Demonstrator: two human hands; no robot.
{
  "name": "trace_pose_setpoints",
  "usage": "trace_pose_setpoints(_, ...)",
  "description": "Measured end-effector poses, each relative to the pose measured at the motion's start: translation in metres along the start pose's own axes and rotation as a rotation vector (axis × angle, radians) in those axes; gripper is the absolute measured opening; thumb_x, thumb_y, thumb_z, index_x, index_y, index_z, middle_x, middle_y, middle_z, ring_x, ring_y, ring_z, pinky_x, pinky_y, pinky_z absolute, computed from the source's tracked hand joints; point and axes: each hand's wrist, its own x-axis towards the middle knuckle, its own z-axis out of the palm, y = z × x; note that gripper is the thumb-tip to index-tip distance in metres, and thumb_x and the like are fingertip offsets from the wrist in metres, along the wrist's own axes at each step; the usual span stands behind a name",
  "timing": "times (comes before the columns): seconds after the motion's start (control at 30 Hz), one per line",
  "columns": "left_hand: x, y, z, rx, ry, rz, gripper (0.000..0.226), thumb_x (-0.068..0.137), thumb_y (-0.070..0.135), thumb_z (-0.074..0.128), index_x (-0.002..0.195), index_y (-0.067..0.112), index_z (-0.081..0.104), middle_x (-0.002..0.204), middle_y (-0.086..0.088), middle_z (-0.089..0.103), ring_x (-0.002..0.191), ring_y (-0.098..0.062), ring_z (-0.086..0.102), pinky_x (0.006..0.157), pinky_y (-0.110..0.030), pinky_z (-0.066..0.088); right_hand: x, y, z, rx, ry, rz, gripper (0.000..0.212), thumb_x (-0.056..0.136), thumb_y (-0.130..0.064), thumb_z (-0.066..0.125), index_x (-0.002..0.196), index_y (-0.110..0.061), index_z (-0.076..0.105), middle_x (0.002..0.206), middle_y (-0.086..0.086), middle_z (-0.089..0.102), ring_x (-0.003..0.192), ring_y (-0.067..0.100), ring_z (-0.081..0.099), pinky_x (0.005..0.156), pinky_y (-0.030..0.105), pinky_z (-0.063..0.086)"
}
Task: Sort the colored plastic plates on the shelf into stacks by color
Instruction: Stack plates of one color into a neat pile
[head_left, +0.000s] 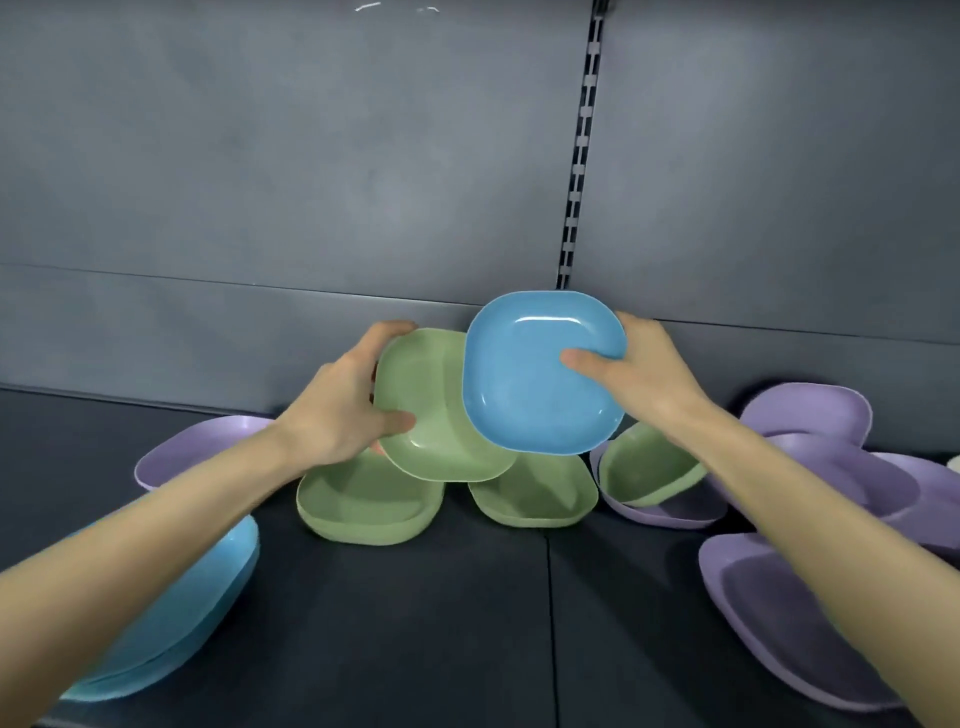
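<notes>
Blue plate (540, 374) pinched by right hand (644, 379); green plate (431, 410) gripped by left hand (343, 400).

Dull, smudged grey back panel (311, 156), horizontal joint (208, 283) across its lower part, black slotted upright (582, 135) right of centre, dark matte shelf (415, 623) below with a front-to-back seam (551, 623), faint light glare (395, 7) at top edge.

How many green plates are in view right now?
4. Held green plate in the left hand; left green plate and middle green plate on the shelf beneath; right green plate tilted in a purple plate. Nested ones may be hidden.
</notes>
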Motion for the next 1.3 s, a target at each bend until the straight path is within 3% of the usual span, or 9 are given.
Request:
trace_pose_setpoints(0.13, 0.011, -0.028, -0.015, -0.093, -0.09, -0.034, 0.072, 0.073, -0.003, 0.073, 0.123, 0.036, 0.039, 0.099, 0.008, 0.059, 0.089, -0.017, 0.064, 0.051, -0.025, 0.055, 0.005, -0.004, 0.03, -0.02, -0.015, 0.057, 0.02, 0.082, -0.013, 0.068, 0.102, -0.013, 0.064, 0.097, 0.001, 0.07, 0.089, 0.02, 0.066, 0.078, 0.035, 0.053)
trace_pose_setpoints(0.3, 0.017, -0.066, -0.031, -0.102, -0.193, -0.061, 0.069, 0.071, -0.003, 0.074, 0.122, 0.03, 0.042, 0.099, 0.008, 0.058, 0.089, -0.016, 0.063, 0.051, -0.028, 0.056, 0.001, -0.006, 0.071, -0.021, -0.002, 0.115, 0.025, 0.08, -0.013, 0.07, 0.104, -0.013, 0.064, 0.098, 0.003, 0.07, 0.091, 0.022, 0.067, 0.079, 0.038, 0.054)
trace_pose_setpoints(0.4, 0.019, -0.084, -0.033, -0.081, -0.28, -0.089, 0.068, 0.069, 0.0, 0.077, 0.121, 0.027, 0.043, 0.105, 0.003, 0.059, 0.091, -0.021, 0.064, 0.057, -0.029, 0.057, -0.004, -0.006, 0.087, -0.054, 0.037, 0.15, 0.027, 0.079, -0.015, 0.072, 0.104, -0.01, 0.064, 0.099, 0.004, 0.069, 0.09, 0.023, 0.066, 0.079, 0.041, 0.055)
trace_pose_setpoints(0.57, 0.025, -0.1, -0.032, 0.112, -0.358, -0.049, 0.07, 0.063, 0.015, 0.084, 0.121, 0.023, 0.046, 0.106, 0.001, 0.062, 0.098, -0.02, 0.059, 0.086, -0.035, 0.05, -0.008, -0.008, 0.096, -0.079, 0.074, 0.191, 0.03, 0.078, -0.014, 0.072, 0.107, -0.012, 0.063, 0.1, 0.003, 0.069, 0.091, 0.022, 0.066, 0.078, 0.038, 0.055)
trace_pose_setpoints(0.77, 0.02, -0.102, -0.022, 0.372, -0.44, -0.058, 0.061, 0.062, 0.033, 0.084, 0.112, 0.015, 0.054, 0.111, -0.002, 0.041, 0.098, -0.02, 0.051, 0.086, -0.03, 0.046, -0.009, -0.007, 0.101, -0.109, 0.085, 0.212, 0.025, 0.079, -0.015, 0.072, 0.101, -0.014, 0.062, 0.095, 0.002, 0.068, 0.088, 0.022, 0.065, 0.073, 0.033, 0.052)
trace_pose_setpoints(0.87, 0.018, -0.103, -0.024, 0.455, -0.467, -0.013, 0.062, 0.064, 0.041, 0.081, 0.115, 0.014, 0.056, 0.118, -0.004, 0.039, 0.113, -0.023, 0.042, 0.095, -0.031, 0.042, -0.01, -0.008, 0.101, -0.095, 0.083, 0.217, 0.025, 0.079, -0.015, 0.073, 0.102, -0.015, 0.062, 0.095, 0.001, 0.068, 0.088, 0.022, 0.065, 0.074, 0.034, 0.052)
trace_pose_setpoints(0.97, 0.015, -0.099, -0.035, 0.231, -0.419, -0.008, 0.085, 0.07, 0.04, 0.078, 0.141, 0.016, 0.037, 0.134, -0.001, 0.039, 0.124, -0.015, 0.037, 0.099, -0.025, 0.038, -0.012, -0.013, 0.104, -0.055, 0.075, 0.214, 0.029, 0.079, -0.016, 0.073, 0.106, -0.014, 0.063, 0.098, 0.001, 0.069, 0.091, 0.022, 0.066, 0.079, 0.038, 0.054)
trace_pose_setpoints(1.1, 0.001, -0.082, -0.055, -0.293, -0.252, -0.047, 0.088, 0.067, 0.04, 0.081, 0.139, 0.022, 0.034, 0.117, 0.0, 0.06, 0.095, -0.009, 0.065, 0.086, -0.025, 0.053, -0.018, -0.032, 0.121, 0.051, 0.018, 0.178, 0.029, 0.078, -0.015, 0.074, 0.105, -0.013, 0.064, 0.098, 0.001, 0.07, 0.089, 0.018, 0.067, 0.077, 0.034, 0.055)
trace_pose_setpoints(1.3, -0.032, -0.094, -0.082, -0.216, -0.054, 0.02, 0.073, 0.069, 0.022, 0.081, 0.13, 0.033, 0.042, 0.105, 0.002, 0.068, 0.096, -0.019, 0.066, 0.083, -0.044, 0.055, -0.042, -0.061, 0.171, 0.13, -0.18, 0.14, 0.026, 0.078, -0.02, 0.074, 0.103, -0.017, 0.066, 0.098, -0.001, 0.072, 0.091, 0.017, 0.068, 0.086, 0.042, 0.055)
